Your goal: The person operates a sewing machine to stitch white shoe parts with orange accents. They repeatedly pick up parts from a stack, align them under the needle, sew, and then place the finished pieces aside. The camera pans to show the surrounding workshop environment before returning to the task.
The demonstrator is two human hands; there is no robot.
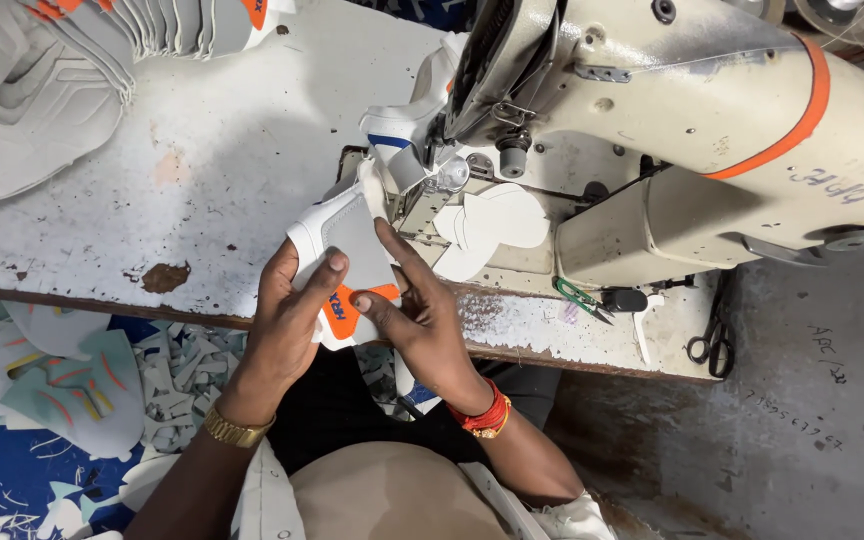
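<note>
- the big cream sewing machine (pixel 672 130) sits on a worn white table (pixel 202 180).
- the left hand (pixel 287 320) and the right hand (pixel 422 320) both pinch a white shoe piece with orange trim (pixel 352 240), right in front of the machine's needle.
- the piece's far end is up at the needle, so the sewing looks part way done.
- stacked white shoe pieces (pixel 32 90) wait far left of the machine.
- black scissors (pixel 714 340) hang off the table edge, right of the machine.
</note>
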